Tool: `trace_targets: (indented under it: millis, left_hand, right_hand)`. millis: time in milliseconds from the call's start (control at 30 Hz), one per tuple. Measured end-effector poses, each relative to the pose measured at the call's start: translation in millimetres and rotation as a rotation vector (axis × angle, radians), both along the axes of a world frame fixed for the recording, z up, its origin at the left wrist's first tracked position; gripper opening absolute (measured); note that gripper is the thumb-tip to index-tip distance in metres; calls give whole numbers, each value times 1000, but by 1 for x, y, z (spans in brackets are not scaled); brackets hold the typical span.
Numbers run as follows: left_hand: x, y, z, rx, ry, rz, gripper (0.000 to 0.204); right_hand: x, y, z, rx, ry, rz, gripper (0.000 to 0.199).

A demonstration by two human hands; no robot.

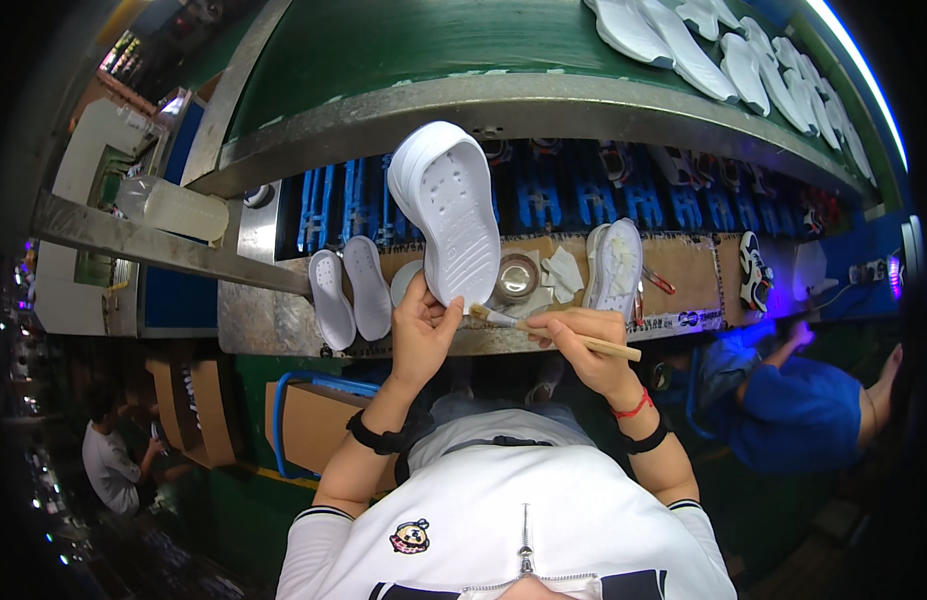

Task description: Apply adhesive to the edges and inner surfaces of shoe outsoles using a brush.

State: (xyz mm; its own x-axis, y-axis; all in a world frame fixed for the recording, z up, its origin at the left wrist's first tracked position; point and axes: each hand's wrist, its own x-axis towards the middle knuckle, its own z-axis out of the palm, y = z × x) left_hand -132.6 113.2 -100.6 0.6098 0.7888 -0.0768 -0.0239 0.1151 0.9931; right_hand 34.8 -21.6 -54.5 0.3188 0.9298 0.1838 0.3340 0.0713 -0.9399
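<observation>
My left hand [426, 335] is closed on the near end of a white shoe sole [462, 230], tilted up so that its inner face with small holes and slanted ribs shows. Between the fingers of my right hand [589, 350] is a brush [609, 347] with a pale wooden handle. The bristles are at the sole's near edge, close to my left thumb; whether they touch it I cannot tell. Just beyond the brush, a small round dish [517, 277] rests on the cardboard-covered bench [689, 268].
Two white soles [348, 295] lie on the bench at left, another sole pair [615, 265] at right beside crumpled white paper [562, 272]. A metal-edged green conveyor [414, 50] carries several soles. Shoes hang on a blue rack [634, 195] below it. A clear bottle [174, 208] lies left. Other people are nearby.
</observation>
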Motion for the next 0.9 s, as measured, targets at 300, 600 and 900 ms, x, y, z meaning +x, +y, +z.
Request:
trace_targets:
  millis: [300,600,900]
  left_hand:
    - [0,-2,2,-3,-3,-6,42]
    - [0,-3,-2,30,11,-17,44]
    - [10,-3,1,45,22,-42,41]
  right_hand:
    - [9,-2,5,48,-66,1,17]
    - [18,-3,10,-12,-68,29,17]
    - [24,-3,13,42,-80,-32,17]
